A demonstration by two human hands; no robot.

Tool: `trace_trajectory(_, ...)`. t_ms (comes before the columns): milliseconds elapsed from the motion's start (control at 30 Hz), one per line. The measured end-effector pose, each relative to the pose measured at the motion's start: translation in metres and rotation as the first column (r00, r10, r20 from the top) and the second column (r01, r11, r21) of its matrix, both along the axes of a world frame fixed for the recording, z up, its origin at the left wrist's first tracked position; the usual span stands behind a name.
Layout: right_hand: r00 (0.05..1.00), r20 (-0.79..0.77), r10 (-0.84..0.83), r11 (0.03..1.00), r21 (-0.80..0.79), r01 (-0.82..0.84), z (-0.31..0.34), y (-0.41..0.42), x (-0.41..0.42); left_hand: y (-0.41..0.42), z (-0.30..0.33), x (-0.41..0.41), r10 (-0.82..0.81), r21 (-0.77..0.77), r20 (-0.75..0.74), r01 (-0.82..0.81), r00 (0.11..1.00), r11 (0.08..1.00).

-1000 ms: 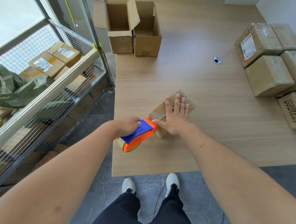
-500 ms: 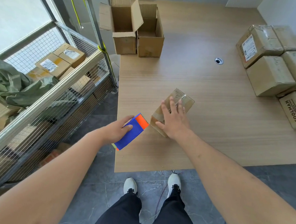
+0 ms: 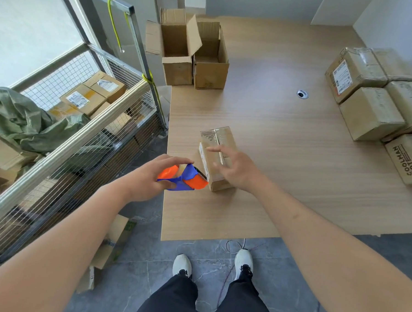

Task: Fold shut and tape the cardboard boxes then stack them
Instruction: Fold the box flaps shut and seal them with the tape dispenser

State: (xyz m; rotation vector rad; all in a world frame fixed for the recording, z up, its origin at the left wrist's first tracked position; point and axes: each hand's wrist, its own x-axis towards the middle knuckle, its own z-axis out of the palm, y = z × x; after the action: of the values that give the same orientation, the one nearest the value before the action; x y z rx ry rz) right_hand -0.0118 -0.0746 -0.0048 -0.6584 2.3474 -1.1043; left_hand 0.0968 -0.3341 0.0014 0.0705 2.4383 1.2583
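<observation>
Head view: my left hand (image 3: pixel 149 179) grips the tape dispenser (image 3: pixel 183 178); right hand (image 3: pixel 235 168) spread loose over the box (image 3: pixel 218 154), which could slide unpinned

Right hand (image 3: pixel 235 167) motion-blurred; contact with small brown cardboard box (image 3: pixel 215 156) cannot be told. Hand covers box's near right top. Orange-and-blue tape dispenser (image 3: pixel 182 178) partly hidden by left hand (image 3: pixel 151 177). Printed carton (image 3: pixel 409 158) and stack of taped cartons (image 3: pixel 375 93) cut off at right edge. Shipping labels too small to read
</observation>
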Motion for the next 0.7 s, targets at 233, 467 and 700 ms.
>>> trace_trajectory(233, 0.951, 0.31, -0.011, 0.929, -0.349, 0.125, 0.035, 0.003, 0.021, 0.01, 0.029, 0.003, -0.01, -0.015, -0.076, 0.008, 0.997, 1.0)
trace_trajectory(467, 0.968, 0.249, -0.038, 0.946, -0.304, 0.115, 0.051, 0.022, 0.014, 0.022, 0.054, -0.001, -0.026, -0.034, -0.093, 0.023, 0.995, 0.999)
trace_trajectory(700, 0.977, 0.163, -0.139, 0.923, -0.337, 0.187, 0.055, 0.025, 0.01, 0.039, 0.066, -0.004, -0.064, -0.069, -0.101, 0.057, 0.993, 0.996)
